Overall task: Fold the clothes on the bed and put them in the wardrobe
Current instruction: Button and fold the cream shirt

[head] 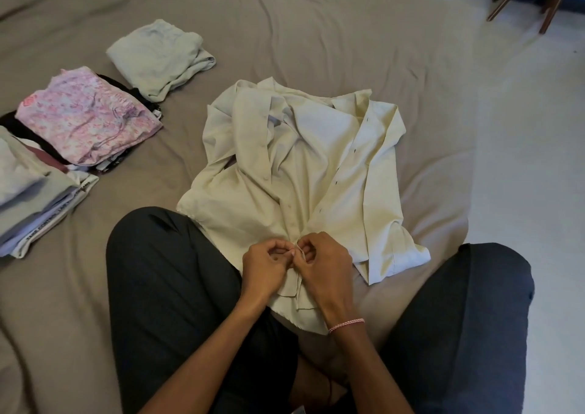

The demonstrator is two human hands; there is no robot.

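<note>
**Bed** (pixel 316 17): a taupe sheet, soft and creased, carries every item. The person sits cross-legged on it. No wardrobe is in view

**Shirt** (pixel 316 166): thin, limp cream woven cloth, laid front-up directly ahead of the fingers. Its long axis runs from the hem, which lies under the fingers and over the lap, straight away to the collar at the far end. The sleeves lie crumpled across the body, and their exact lay cannot be told

**Folded items**: all lie to the left of the fingers, well apart from the shirt.
- grey and white stack (pixel 31 192): nearest on the left, with flat layered edges
- pink printed garment (pixel 88 112): beyond it, resting on dark cloth
- pale green bundle (pixel 158 55): farthest, loosely squared

**Hands**: the left hand (pixel 264 266) and right hand (pixel 326 264) meet at the placket (pixel 294 217) near the hem, both equally near it. The fingers (pixel 311 242) are set narrow. Each hand pinches one front edge between thumb and forefinger, and the two edges are drawn together. This is judged to be the fastening of a lower button, though the button itself is hidden

**Buttonholes** (pixel 345 166): small dark slits on the panel to the right of the fingers, spaced along the long axis. The next fastening is judged to lie just beyond the fingers, toward the collar

**Bracelet** (pixel 346 325): a pink and white cord on the right wrist
</note>
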